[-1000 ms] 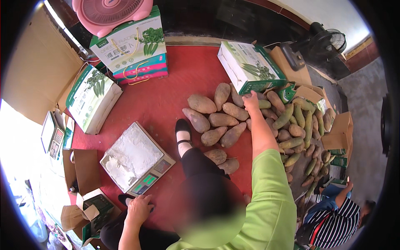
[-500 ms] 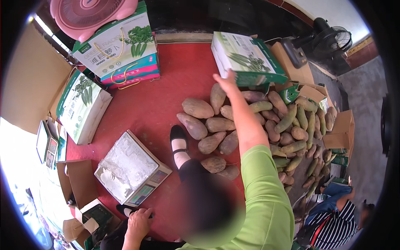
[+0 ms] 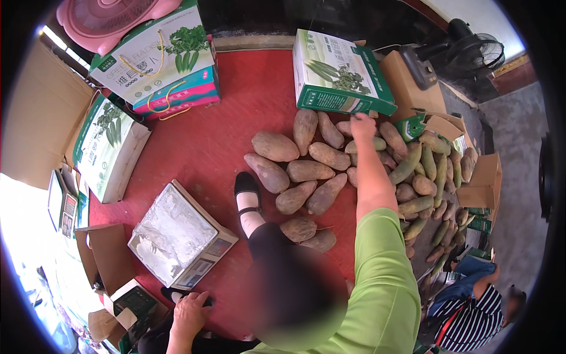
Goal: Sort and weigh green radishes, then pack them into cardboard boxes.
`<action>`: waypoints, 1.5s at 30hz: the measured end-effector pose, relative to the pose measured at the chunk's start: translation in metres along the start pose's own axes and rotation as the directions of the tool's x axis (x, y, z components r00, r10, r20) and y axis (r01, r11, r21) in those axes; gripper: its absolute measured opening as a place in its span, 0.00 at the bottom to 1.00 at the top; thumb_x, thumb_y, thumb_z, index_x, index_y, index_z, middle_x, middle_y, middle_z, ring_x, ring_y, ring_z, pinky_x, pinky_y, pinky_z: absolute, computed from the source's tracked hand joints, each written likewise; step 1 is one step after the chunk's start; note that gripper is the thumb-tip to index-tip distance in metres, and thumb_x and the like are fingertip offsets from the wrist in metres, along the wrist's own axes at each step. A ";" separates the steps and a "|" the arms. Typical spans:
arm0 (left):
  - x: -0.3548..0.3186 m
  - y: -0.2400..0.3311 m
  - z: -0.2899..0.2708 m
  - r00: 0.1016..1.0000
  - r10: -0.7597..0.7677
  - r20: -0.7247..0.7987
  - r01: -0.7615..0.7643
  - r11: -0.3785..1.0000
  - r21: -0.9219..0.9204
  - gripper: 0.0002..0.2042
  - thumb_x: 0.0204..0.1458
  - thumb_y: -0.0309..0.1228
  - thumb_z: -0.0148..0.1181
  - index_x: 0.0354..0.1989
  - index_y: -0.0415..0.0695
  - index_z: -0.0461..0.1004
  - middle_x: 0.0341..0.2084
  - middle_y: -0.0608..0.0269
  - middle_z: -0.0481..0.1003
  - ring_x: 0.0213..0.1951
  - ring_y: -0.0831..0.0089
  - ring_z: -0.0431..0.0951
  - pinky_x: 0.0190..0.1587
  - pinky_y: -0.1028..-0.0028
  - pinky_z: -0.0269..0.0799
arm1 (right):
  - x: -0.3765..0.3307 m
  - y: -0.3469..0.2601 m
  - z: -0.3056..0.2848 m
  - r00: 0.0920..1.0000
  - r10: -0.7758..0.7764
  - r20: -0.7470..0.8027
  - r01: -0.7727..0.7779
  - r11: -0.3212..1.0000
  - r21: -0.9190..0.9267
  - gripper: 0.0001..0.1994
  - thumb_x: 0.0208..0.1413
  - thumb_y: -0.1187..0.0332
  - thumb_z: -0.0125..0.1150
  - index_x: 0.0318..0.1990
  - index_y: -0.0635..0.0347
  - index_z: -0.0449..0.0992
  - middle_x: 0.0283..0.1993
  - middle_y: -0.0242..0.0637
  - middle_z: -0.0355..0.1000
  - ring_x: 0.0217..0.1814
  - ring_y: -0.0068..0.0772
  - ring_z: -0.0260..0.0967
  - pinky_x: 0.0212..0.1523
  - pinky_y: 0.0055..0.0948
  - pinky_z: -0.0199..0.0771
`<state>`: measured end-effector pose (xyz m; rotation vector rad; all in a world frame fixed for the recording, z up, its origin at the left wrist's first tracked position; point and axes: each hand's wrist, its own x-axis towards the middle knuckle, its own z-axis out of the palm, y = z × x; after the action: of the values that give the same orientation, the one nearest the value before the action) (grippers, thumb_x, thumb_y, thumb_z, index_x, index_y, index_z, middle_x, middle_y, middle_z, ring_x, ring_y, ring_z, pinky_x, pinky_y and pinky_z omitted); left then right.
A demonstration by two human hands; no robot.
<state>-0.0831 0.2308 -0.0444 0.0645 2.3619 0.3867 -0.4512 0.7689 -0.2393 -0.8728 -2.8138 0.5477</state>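
Carton [image 3: 333,68] lies on the floor [image 3: 250,100] beyond the vegetables [image 3: 309,170]; my right hand [image 3: 364,126], fingers curled, meets its near edge; left hand [image 3: 190,312] near the scale [image 3: 174,230]; I cannot tell either's grip

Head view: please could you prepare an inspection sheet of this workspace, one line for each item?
Surface: red ground covering, shoe resting on it.
Job's things: brownish roots and greenish roots, heaped; printed box beyond.
Clutter: opened carton, scale.
Hands: right hand at the printed box's near edge, grip unclear; left hand low, near the scale.
Cables: possibly one thin pale cord, behind the printed box.
Surroundings: black fan, person in striped top.
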 end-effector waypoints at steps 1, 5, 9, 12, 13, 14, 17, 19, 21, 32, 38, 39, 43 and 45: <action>0.004 0.001 0.001 1.000 0.006 0.002 -0.006 1.000 -0.006 0.20 0.43 0.33 0.65 0.48 0.45 0.74 0.39 0.55 0.75 0.40 0.53 0.75 0.44 0.60 0.71 | 0.009 0.026 -0.001 0.995 0.077 0.067 -0.067 0.989 -0.131 0.20 0.47 0.54 0.58 0.48 0.44 0.78 0.61 0.43 0.64 0.65 0.45 0.56 0.62 0.44 0.59; 0.008 0.003 0.002 0.999 -0.042 0.017 0.042 0.999 -0.006 0.20 0.43 0.33 0.65 0.48 0.47 0.74 0.39 0.55 0.75 0.40 0.53 0.75 0.45 0.60 0.71 | 0.000 0.051 0.007 0.938 0.243 0.247 -0.184 0.953 -0.240 0.27 0.47 0.49 0.59 0.58 0.32 0.69 0.71 0.40 0.47 0.71 0.49 0.44 0.65 0.46 0.55; 0.020 0.002 0.007 0.997 -0.050 0.057 0.051 0.999 -0.012 0.20 0.43 0.34 0.64 0.48 0.48 0.74 0.39 0.56 0.75 0.41 0.54 0.75 0.45 0.60 0.70 | 0.020 0.090 0.020 0.916 0.188 0.355 -0.080 0.951 -0.297 0.36 0.47 0.47 0.60 0.65 0.47 0.60 0.71 0.45 0.46 0.73 0.46 0.43 0.68 0.40 0.52; 0.015 -0.002 0.010 0.996 -0.070 0.061 0.070 0.998 -0.001 0.20 0.44 0.35 0.64 0.49 0.48 0.74 0.38 0.55 0.75 0.42 0.54 0.75 0.45 0.60 0.70 | 0.013 0.082 0.030 0.946 0.107 0.305 -0.063 0.987 -0.151 0.37 0.51 0.51 0.58 0.62 0.69 0.59 0.68 0.50 0.53 0.70 0.44 0.50 0.68 0.34 0.52; 0.014 -0.002 0.010 0.996 -0.068 0.051 0.068 0.998 -0.006 0.20 0.44 0.35 0.64 0.49 0.48 0.73 0.38 0.55 0.75 0.42 0.54 0.75 0.45 0.60 0.70 | 0.011 0.078 0.028 0.971 0.082 0.224 -0.071 0.996 -0.056 0.34 0.52 0.53 0.57 0.62 0.67 0.60 0.67 0.50 0.54 0.69 0.45 0.51 0.67 0.35 0.54; 0.013 -0.001 0.010 0.997 -0.067 0.048 0.067 0.998 -0.008 0.20 0.44 0.35 0.64 0.49 0.48 0.73 0.38 0.55 0.75 0.42 0.54 0.75 0.45 0.60 0.70 | 0.008 0.068 0.025 0.989 0.059 0.139 -0.065 0.997 0.042 0.32 0.53 0.55 0.57 0.62 0.66 0.61 0.66 0.50 0.55 0.69 0.46 0.52 0.66 0.37 0.55; 0.005 0.005 0.005 0.997 -0.075 0.009 0.075 0.997 0.020 0.20 0.43 0.32 0.65 0.48 0.49 0.74 0.37 0.57 0.76 0.41 0.55 0.76 0.44 0.62 0.71 | -0.025 0.020 -0.021 0.988 -0.118 -0.103 0.127 0.988 0.085 0.27 0.55 0.61 0.56 0.60 0.63 0.63 0.64 0.49 0.58 0.66 0.49 0.55 0.64 0.39 0.57; 0.001 0.009 0.000 0.998 -0.056 -0.016 0.056 0.998 0.024 0.20 0.43 0.32 0.65 0.48 0.49 0.74 0.37 0.57 0.76 0.41 0.55 0.76 0.43 0.60 0.71 | -0.037 -0.002 -0.061 0.956 -0.228 -0.184 0.256 0.955 0.149 0.25 0.55 0.64 0.55 0.60 0.62 0.64 0.64 0.49 0.58 0.66 0.49 0.56 0.63 0.39 0.58; 0.002 0.009 -0.002 0.999 -0.016 -0.031 0.017 1.000 0.020 0.20 0.43 0.32 0.64 0.48 0.49 0.74 0.37 0.57 0.75 0.41 0.55 0.76 0.43 0.60 0.71 | -0.052 -0.029 -0.103 0.907 -0.322 -0.272 0.379 0.905 0.193 0.23 0.56 0.66 0.55 0.60 0.60 0.65 0.64 0.48 0.58 0.65 0.49 0.57 0.62 0.39 0.59; -0.006 0.012 -0.013 0.963 0.094 -0.251 -0.134 0.980 -0.148 0.24 0.45 0.27 0.62 0.54 0.44 0.69 0.42 0.51 0.74 0.44 0.54 0.75 0.45 0.60 0.71 | -0.260 -0.185 -0.212 0.609 -0.791 -0.049 0.608 0.427 0.669 0.29 0.50 0.69 0.62 0.59 0.68 0.62 0.62 0.54 0.57 0.61 0.52 0.60 0.59 0.37 0.64; 0.026 0.022 -0.024 0.890 -0.014 -0.455 -0.324 0.683 -0.654 0.37 0.47 0.22 0.61 0.67 0.48 0.52 0.55 0.52 0.67 0.52 0.59 0.72 0.48 0.65 0.71 | -0.333 -0.196 -0.187 0.344 -0.907 0.244 0.604 0.413 0.681 0.34 0.49 0.67 0.64 0.62 0.65 0.57 0.65 0.50 0.54 0.61 0.51 0.60 0.58 0.38 0.64; 0.029 0.024 -0.029 0.850 -0.045 -0.526 -0.376 0.647 -0.663 0.37 0.48 0.21 0.60 0.68 0.49 0.50 0.59 0.55 0.62 0.55 0.60 0.69 0.49 0.66 0.70 | -0.338 -0.201 -0.196 0.317 -0.906 0.280 0.590 0.419 0.690 0.33 0.49 0.67 0.64 0.62 0.65 0.58 0.65 0.49 0.54 0.61 0.50 0.61 0.58 0.38 0.65; 0.035 0.036 -0.052 0.749 -0.160 -0.643 -0.456 0.581 -0.674 0.41 0.45 0.18 0.61 0.68 0.51 0.49 0.67 0.58 0.50 0.61 0.61 0.62 0.49 0.67 0.70 | -0.353 -0.209 -0.214 0.224 -0.936 0.270 0.642 0.350 0.682 0.31 0.49 0.67 0.63 0.61 0.67 0.59 0.64 0.46 0.55 0.61 0.48 0.61 0.58 0.39 0.65; 0.034 0.039 -0.060 0.622 -0.122 -0.774 -0.465 0.738 -0.490 0.43 0.42 0.18 0.63 0.68 0.50 0.49 0.67 0.56 0.49 0.63 0.58 0.60 0.51 0.65 0.70 | -0.356 -0.217 -0.225 0.199 -0.941 0.274 0.630 0.337 0.699 0.31 0.49 0.67 0.63 0.60 0.67 0.61 0.63 0.46 0.56 0.61 0.48 0.62 0.58 0.39 0.65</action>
<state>-0.1509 0.2578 -0.0142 -0.2488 2.8796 1.6430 -0.2172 0.4677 0.0412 1.2178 -2.8108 1.3767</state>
